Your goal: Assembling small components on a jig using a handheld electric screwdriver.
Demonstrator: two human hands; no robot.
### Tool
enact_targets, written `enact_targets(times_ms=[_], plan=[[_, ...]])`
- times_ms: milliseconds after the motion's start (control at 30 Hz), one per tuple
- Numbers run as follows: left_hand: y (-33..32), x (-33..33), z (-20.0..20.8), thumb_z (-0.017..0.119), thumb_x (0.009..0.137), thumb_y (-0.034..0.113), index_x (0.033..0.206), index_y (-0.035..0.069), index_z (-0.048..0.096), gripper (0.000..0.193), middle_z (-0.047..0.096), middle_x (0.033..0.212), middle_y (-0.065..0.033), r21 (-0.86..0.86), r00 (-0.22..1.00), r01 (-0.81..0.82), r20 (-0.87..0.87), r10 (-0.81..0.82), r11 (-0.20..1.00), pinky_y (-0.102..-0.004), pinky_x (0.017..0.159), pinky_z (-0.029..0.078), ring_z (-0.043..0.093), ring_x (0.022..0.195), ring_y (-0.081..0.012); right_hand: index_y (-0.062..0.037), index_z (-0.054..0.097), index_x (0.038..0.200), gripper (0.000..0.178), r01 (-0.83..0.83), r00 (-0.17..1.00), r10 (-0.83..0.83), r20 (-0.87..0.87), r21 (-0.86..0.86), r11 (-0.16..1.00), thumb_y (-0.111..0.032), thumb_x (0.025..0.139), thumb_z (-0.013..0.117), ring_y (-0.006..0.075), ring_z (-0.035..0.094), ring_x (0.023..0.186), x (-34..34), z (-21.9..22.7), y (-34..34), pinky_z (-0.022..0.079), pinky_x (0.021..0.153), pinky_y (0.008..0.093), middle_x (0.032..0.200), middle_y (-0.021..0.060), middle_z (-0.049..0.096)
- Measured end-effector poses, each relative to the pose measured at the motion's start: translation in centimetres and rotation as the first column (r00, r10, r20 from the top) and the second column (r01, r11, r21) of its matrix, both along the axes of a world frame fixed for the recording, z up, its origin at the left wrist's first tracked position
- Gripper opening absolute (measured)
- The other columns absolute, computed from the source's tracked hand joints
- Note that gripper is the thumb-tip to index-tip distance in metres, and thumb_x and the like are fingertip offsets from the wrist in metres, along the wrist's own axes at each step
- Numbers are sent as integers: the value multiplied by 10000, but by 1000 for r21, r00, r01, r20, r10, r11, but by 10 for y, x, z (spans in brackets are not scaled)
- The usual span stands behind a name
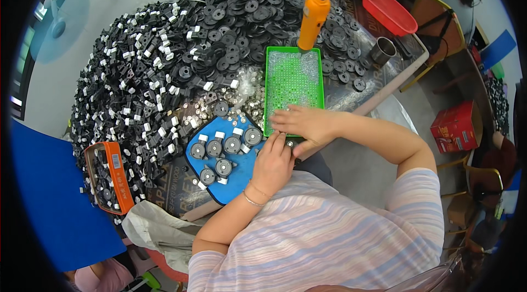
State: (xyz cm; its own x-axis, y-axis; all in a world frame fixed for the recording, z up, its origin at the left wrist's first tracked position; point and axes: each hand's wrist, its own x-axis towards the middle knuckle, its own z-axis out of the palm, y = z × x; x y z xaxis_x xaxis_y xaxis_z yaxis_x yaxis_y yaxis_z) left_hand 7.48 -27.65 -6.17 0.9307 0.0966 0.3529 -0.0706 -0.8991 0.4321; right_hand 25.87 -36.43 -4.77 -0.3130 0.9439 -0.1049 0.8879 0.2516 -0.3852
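A green tray [267, 94] lies in front of me, with many small metal pieces like screws over its perforated bottom. My right hand [307, 125] lies over the tray's near end, fingers stretched out and thumb pointing down toward me. At the tray's near left corner is my left hand [274, 163], its fingers bent and close together; what they hold, if anything, is hidden. Left of it, a blue mat [241, 174] carries several round black wheel assemblies [224, 167] with white tabs. An orange electric screwdriver [314, 21] hangs upright over the tray's far end.
Black parts with white tabs [132, 89] are heaped at left, black discs [252, 6] at the back. Small metal caps [203, 109] lie behind the mat. An orange box [116, 174] stands left. A red basket [388, 10] and metal cup [382, 50] stand right.
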Motion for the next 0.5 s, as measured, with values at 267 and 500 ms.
enact_targets(times_ms=[267, 500], plan=[[4, -2, 6, 663, 694, 130, 847, -27, 575, 237, 518, 1091, -188, -23, 999, 32, -40, -33, 999, -381, 867, 429, 469, 1087, -337, -37, 319, 1339, 895, 80, 969, -100, 225, 94, 992, -673, 726, 460, 274, 280, 1304, 24, 11, -25, 212, 1040, 515, 1404, 118, 308], [31, 37, 45, 692, 701, 161, 976, -12, 552, 354, 547, 997, -185, -236, 1000, 12, 13, -9, 972, -382, 766, 469, 537, 921, -351, -7, 360, 1304, 891, 171, 973, -185, 137, 106, 980, -697, 743, 418, 323, 300, 1281, -7, 6, -24, 224, 1044, 502, 1357, 198, 340]])
